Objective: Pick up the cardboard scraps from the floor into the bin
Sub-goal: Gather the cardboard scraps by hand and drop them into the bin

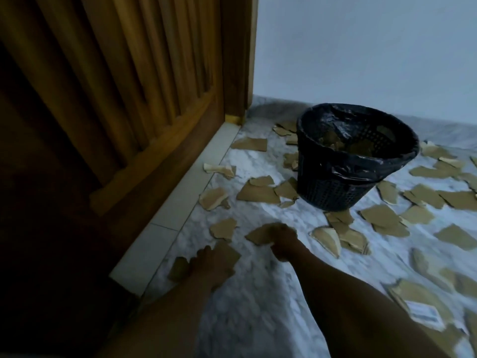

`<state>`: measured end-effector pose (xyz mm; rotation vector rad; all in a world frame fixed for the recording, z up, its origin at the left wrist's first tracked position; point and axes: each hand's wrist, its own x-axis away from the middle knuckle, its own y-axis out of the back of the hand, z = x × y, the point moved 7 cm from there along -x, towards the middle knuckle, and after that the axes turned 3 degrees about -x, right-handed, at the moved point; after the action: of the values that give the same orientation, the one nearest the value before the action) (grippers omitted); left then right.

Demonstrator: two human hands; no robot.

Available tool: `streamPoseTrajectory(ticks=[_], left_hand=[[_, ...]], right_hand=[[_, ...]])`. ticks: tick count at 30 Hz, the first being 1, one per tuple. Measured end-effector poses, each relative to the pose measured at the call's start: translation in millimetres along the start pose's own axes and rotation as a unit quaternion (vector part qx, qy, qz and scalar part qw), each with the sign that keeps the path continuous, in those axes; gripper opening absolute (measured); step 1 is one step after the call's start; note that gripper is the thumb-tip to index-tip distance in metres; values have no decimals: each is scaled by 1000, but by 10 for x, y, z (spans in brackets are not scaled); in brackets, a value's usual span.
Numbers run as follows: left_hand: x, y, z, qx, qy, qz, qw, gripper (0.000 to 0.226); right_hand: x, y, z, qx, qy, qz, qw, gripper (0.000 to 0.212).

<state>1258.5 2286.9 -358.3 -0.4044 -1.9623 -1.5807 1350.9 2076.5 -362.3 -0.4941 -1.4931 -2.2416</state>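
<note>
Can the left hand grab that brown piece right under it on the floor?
Probably yes. The left hand already lies on that cardboard scrap on the marble floor, with nothing between them, though blur hides whether the fingers have closed.

The picture is dim and bluish. The wall [374, 47] beyond the fingers is the brightest area; the wooden door [103, 99] to their left sinks into near-black shadow. Both forearms and the floor [258, 319] nearest the camera are smeared with motion blur. Straight lines bow toward the edges from the wide lens.
</note>
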Motion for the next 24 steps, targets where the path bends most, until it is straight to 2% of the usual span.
streamPoseTrajectory(ticks=[2,4,7,9,11,12,15,17,18,21,24], left_hand=[[34,-47,5,-32,-2,-23,999,78],[55,-45,-25,-56,0,-46,997,77],[35,16,-127,-9,9,-42,999,97],[26,17,-289,-21,-23,-24,999,107],[23,-33,-388,-62,-61,-34,996,95],[31,-48,-388,-70,-69,-49,994,87],[113,51,-173,-87,-40,-106,990,80],[67,72,142,-76,30,-96,992,85],[10,46,335,-58,72,-80,993,90],[-26,-7,717,48,160,-50,985,85],[-41,-19,752,70,165,-45,983,87]], right_hand=[[15,-9,-102,66,-17,9,998,75],[91,42,-122,102,-1,-28,994,72],[147,59,-162,98,-11,-42,994,72],[186,48,-228,94,-42,-34,994,83],[219,64,-262,90,-48,-40,994,98],[219,74,-265,88,-41,-41,994,97],[166,68,-194,42,-22,-20,999,66],[141,92,-63,27,-10,-18,999,39],[138,117,14,25,-6,-20,999,36],[137,113,172,76,-2,-10,997,53],[143,30,189,94,3,8,996,40]])
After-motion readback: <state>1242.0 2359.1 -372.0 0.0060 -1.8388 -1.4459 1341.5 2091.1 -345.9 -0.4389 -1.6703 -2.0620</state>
